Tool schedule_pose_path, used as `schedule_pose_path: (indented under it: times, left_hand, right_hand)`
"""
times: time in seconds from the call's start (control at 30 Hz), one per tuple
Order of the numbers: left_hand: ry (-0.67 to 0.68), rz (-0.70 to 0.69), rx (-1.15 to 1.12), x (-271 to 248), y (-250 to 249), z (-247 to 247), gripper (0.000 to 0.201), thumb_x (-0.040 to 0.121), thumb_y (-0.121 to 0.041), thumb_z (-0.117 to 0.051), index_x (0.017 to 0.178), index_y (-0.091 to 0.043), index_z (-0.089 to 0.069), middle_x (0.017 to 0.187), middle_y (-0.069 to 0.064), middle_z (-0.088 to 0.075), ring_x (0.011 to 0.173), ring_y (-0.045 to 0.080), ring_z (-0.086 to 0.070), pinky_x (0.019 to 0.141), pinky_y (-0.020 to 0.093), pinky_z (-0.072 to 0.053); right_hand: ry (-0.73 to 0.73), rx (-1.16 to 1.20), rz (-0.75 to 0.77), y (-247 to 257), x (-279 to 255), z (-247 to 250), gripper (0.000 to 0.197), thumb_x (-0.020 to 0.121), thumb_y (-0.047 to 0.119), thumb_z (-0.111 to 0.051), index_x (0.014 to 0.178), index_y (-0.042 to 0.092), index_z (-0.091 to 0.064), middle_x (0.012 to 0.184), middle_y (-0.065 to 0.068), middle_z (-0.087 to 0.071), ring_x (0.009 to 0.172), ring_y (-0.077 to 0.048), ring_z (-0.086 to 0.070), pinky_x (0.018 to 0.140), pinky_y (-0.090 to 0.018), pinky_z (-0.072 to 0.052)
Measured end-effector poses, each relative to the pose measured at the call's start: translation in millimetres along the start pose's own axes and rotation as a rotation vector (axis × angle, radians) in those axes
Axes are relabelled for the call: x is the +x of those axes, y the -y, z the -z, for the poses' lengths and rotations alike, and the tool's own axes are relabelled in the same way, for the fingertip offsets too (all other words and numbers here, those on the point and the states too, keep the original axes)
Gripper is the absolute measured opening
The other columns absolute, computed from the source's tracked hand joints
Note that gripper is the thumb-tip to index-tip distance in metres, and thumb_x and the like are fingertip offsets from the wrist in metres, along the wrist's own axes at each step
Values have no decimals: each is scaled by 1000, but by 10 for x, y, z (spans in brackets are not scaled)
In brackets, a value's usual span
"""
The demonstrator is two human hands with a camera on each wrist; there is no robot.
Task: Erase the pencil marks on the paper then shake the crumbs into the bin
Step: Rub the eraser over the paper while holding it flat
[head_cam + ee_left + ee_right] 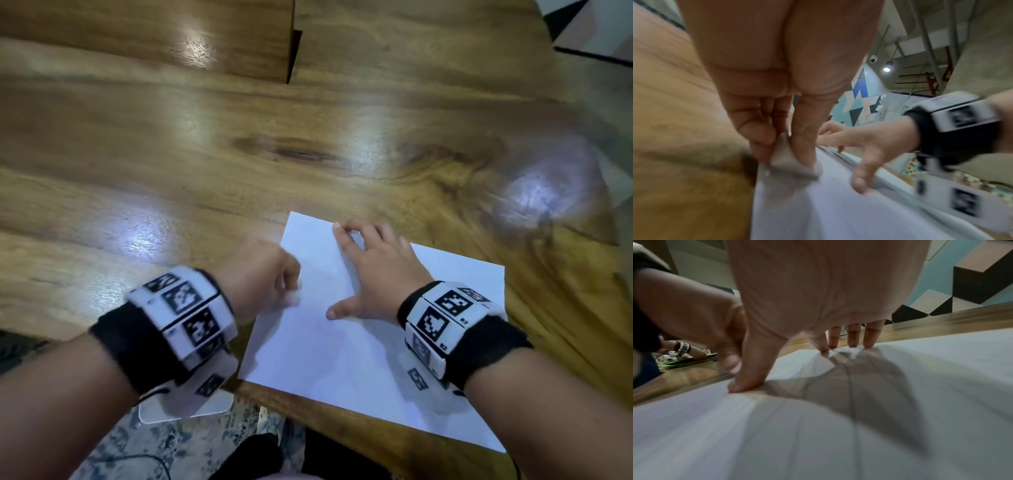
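Observation:
A white sheet of paper [376, 346] lies on the wooden table near its front edge, with its near corner hanging over. My left hand [270, 274] pinches a small white eraser [793, 164] between thumb and fingers and holds it down on the paper's left part [838, 211]. My right hand [373, 270] lies spread on the sheet with straight fingers [853, 337] and thumb pressing it flat [859, 418]. Faint pencil lines show on the paper in the right wrist view. The left hand is blurred.
The wooden table [239, 154] stretches far and left of the sheet. A white object [185, 407] sits below the table edge under my left wrist. Patterned floor [154, 445] lies beneath. No bin is in view.

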State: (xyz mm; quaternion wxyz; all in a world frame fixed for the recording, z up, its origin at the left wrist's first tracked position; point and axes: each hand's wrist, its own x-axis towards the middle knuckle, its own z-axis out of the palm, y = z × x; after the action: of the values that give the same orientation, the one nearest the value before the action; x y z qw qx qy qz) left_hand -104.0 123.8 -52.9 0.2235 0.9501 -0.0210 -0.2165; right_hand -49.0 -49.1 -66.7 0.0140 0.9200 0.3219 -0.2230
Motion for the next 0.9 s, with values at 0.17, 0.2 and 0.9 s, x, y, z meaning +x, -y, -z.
schedule_pose_path:
  times: [0.17,0.2,0.9]
  left_hand:
    - [-59,55,-47,130,-6,99,14,72,-25,-72,82,-15,-70,78,0,-69,69,12,-55,55,19,-33]
    - [-121,70,-53,221,-26,135,14,74,-23,-71,85,-14,-69,80,4,-69,74,17,-57,59,21,-34]
    - [56,0,-51,42,-93,-57,12,69,-27,-74,75,-17,-70,76,-2,-69,72,13,-56,57,19,-36]
  right_hand:
    - [-3,-7,3,0,3,7,122,62,73,-65,151,21,-1,151,7,-9,132,-21,-14,108,-35,-20]
    - [-4,-5,2,1,5,8,121,62,73,-65,151,21,-1,151,7,-9,133,-21,-14,109,-35,-20]
    - [-32,29,17,-36,10,-32,121,62,72,-67,151,23,-2,151,7,-9,133,-20,-12,109,-34,-17]
